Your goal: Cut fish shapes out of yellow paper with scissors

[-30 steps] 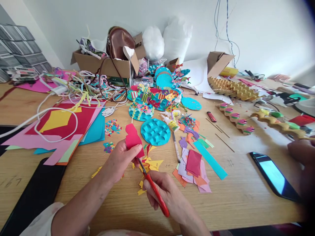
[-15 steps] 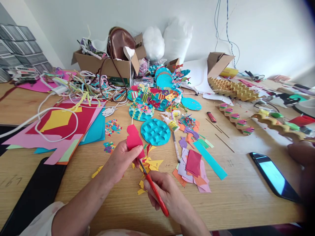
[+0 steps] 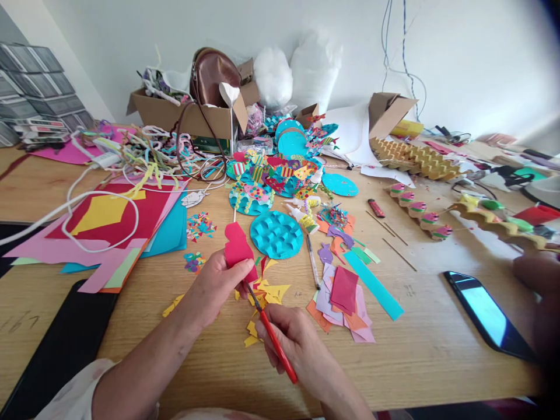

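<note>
A piece of red paper with a wavy edge is pinched in my left hand, thumb on top. My right hand grips red-handled scissors, whose blades meet the paper's lower edge just under my left thumb. The blade tips are hidden by the paper and fingers. Yellow paper scraps lie on the table beneath the scissors. Just beyond the red paper sits a round turquoise disc covered in curved paper scales.
Stacked coloured sheets and a white cable lie left. Paper scraps, a pen, glue bottles and thin sticks lie right. A phone is farther right, near another person's blurred hand. A cardboard box stands behind.
The scissor handles have shifted very slightly up and left in my right hand. My left hand and the red paper stay almost still.
</note>
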Action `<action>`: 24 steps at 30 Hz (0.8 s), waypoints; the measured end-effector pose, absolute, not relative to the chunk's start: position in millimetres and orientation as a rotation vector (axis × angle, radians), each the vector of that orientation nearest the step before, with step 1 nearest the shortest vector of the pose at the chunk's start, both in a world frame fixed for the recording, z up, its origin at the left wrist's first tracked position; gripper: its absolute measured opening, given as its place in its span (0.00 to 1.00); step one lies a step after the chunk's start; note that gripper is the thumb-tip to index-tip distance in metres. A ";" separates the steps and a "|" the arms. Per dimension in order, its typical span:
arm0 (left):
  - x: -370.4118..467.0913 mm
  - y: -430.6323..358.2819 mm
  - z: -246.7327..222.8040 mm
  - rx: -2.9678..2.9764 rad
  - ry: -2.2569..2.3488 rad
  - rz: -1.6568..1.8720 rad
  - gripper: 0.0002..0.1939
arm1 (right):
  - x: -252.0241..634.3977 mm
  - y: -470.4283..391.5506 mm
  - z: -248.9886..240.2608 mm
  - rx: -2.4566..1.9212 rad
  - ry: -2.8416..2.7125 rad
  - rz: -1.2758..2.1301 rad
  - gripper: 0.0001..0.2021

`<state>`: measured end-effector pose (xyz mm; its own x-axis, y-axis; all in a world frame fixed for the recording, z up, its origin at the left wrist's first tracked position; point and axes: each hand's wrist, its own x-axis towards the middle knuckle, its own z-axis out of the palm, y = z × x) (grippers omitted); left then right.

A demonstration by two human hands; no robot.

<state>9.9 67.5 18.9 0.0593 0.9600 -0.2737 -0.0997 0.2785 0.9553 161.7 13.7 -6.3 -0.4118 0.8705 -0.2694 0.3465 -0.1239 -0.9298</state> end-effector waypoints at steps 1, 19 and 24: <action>9.9 67.7 18.6 0.947 1.216 1.016 0.09 | 161.7 13.7 -6.5 -1.347 -1.710 1.546 0.24; 8.4 62.7 0.4 0.855 1.224 1.241 0.09 | 165.8 13.4 -21.1 -1.135 -1.037 1.631 0.19; 21.4 56.0 -0.9 0.845 1.128 1.214 0.07 | 150.2 26.8 -12.4 -0.998 -0.869 1.516 0.16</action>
<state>21.4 56.0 -0.9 -0.0208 0.9795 -0.2002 -0.2714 0.1872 0.9441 150.2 26.8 -12.4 -0.0766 0.9868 -0.1429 -0.3752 -0.1613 -0.9128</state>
